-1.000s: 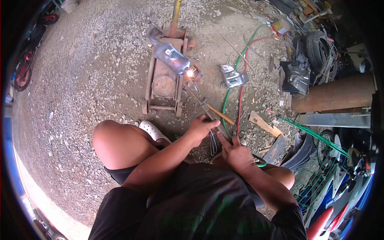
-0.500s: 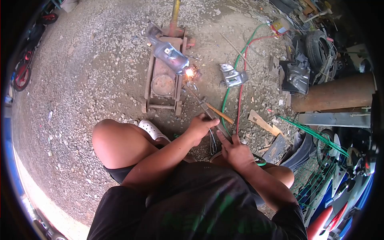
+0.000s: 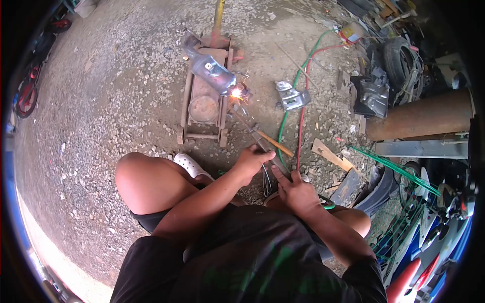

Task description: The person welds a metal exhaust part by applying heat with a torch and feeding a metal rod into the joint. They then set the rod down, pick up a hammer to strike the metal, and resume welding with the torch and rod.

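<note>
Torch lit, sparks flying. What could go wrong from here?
1. Burns: the left hand and right hand grip the torch ungloved, and the white clog has open holes; stray sparks might land on skin.
2. Hose damage: the green hose and red hose lie on the ground near the work; hot spatter might reach them.
3. Shifting: the rounded metal canister lies over the jack, with no clamp visible; it may roll.

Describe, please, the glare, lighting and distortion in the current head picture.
Head view: fisheye-like curving with black corners; head view: glare hides detail at one end of the metal canister; head view: pale ground strip at lower left looks washed out.
</note>
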`<state>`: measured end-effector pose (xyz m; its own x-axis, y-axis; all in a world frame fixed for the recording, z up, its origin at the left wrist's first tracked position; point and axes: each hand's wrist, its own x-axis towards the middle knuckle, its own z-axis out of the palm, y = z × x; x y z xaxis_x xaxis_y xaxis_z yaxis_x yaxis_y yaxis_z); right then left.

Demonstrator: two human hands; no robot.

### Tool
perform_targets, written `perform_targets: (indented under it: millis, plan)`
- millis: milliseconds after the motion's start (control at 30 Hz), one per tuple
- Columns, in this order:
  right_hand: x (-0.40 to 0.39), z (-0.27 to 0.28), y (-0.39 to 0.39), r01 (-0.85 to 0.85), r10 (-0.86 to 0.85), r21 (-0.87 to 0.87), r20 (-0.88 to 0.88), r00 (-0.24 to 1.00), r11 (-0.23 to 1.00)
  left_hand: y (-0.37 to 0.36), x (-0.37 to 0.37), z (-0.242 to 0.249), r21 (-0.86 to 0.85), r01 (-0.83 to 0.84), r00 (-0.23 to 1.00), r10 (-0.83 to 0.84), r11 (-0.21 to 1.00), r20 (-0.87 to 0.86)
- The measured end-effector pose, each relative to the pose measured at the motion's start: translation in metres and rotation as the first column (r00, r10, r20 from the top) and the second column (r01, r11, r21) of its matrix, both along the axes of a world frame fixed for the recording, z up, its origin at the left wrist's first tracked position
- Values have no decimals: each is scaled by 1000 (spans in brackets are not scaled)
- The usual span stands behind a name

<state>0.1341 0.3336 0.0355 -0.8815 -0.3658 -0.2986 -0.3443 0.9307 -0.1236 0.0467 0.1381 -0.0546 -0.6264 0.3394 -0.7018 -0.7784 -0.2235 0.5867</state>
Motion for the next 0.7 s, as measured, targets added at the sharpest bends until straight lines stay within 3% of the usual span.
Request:
perform_targets:
  millis: [167, 233, 267, 333, 367, 400, 433, 467, 533, 567, 633, 700]
  plan:
    - [-1, 8, 6, 34, -33, -19, 20, 999, 999, 1, 2, 10, -21, 3, 1000, -3, 1000, -1]
    - [-5, 14, 19, 60, -77, -323, -43, 996, 944, -3, 2, 20, 12, 37, 997, -37, 999, -64]
    - [-11, 18, 27, 57, -78, -334, -50, 996, 941, -8, 2, 25, 1, 37, 997, -37, 999, -72]
    - [-24, 34, 41, 109, -138, -706, 17, 990, 700, -21, 6, 38, 55, -7, 995, 12, 998, -100]
    - [-28, 51, 48, 109, -146, -715, 9, 989, 690, -29, 9, 46, 42, 3, 994, 2, 999, -109]
    - [-32, 80, 52, 441, -289, -726, 335, 897, 528, -40, 12, 62, 48, -20, 992, 26, 999, -121]
    - [-35, 100, 57, 723, -349, -614, 633, 691, 318, -50, 16, 71, 55, -43, 990, 50, 998, -132]
    - [-38, 106, 63, 723, -349, -621, 634, 690, 303, -60, 21, 72, 44, -32, 990, 38, 999, -137]
    - [-45, 111, 74, 704, -292, -708, 686, 667, -54, -79, 34, 72, 163, -165, 986, 163, 973, 29]
    - [-49, 111, 76, 702, -289, -708, 688, 666, -68, -85, 44, 59, 152, -157, 988, 155, 976, 25]
    - [-61, 109, 81, 726, -260, -663, 744, 615, -180, -94, 63, 22, -53, -73, 981, 62, 996, -183]
    - [-72, 103, 80, 733, -246, -651, 756, 606, -194, -100, 73, 23, -155, -24, 978, -9, 988, -210]
